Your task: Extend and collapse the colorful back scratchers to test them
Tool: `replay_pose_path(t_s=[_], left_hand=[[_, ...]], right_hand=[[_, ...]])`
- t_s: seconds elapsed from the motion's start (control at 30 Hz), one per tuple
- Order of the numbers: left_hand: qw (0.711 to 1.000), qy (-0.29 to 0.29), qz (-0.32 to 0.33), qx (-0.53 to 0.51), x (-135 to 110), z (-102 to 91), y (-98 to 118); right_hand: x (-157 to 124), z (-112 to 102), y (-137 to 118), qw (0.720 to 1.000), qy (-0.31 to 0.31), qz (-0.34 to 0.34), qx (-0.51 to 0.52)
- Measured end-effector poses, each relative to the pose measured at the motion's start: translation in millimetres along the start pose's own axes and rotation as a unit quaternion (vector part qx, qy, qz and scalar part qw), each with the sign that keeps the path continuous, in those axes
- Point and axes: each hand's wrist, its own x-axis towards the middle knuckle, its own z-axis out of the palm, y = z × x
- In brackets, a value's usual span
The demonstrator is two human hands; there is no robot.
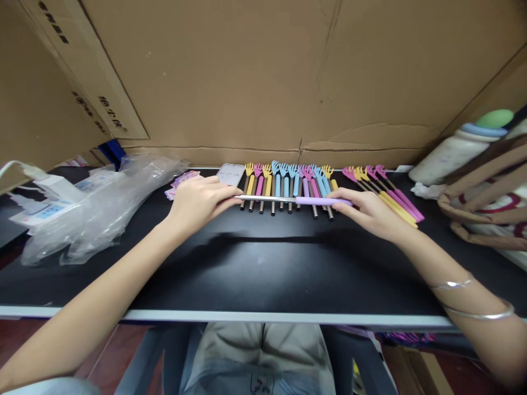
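Stretched level between my hands above the black table is a back scratcher (316, 201) with a purple handle and an extended metal rod. My left hand (200, 198) is closed around the rod's left end, and whatever head it has is hidden by the fingers. At the other end, my right hand (366, 211) pinches the tip of the purple handle. Just behind lies a row of back scratchers (285, 186) with yellow, pink, blue and purple claw heads. To the right of that row, several pink and yellow back scratchers (397, 200) lie slanted, handles toward me.
Clear plastic bags (102, 208) cover part of a white power strip (51, 211) on the left. A phone-like timer display (230, 174) and small printed cards (181, 182) lie at the back. A white bottle (455, 151) and a brown-handled bag (486, 203) stand right. Cardboard (230, 71) walls the rear.
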Motion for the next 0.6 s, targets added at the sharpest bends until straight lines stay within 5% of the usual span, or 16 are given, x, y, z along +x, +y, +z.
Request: replay_pose_path(t_s=[0.23, 0.6], left_hand=[[0.999, 0.026, 0.028, -0.017, -4, 6.5, 0], [0.996, 0.066, 0.062, 0.009, -6, 10.6, 5]], right_hand=[[-4, 3, 0, 0.993, -0.05, 0.045, 0.098], [-4, 12, 4, 0.937, -0.163, 0.072, 0.299]])
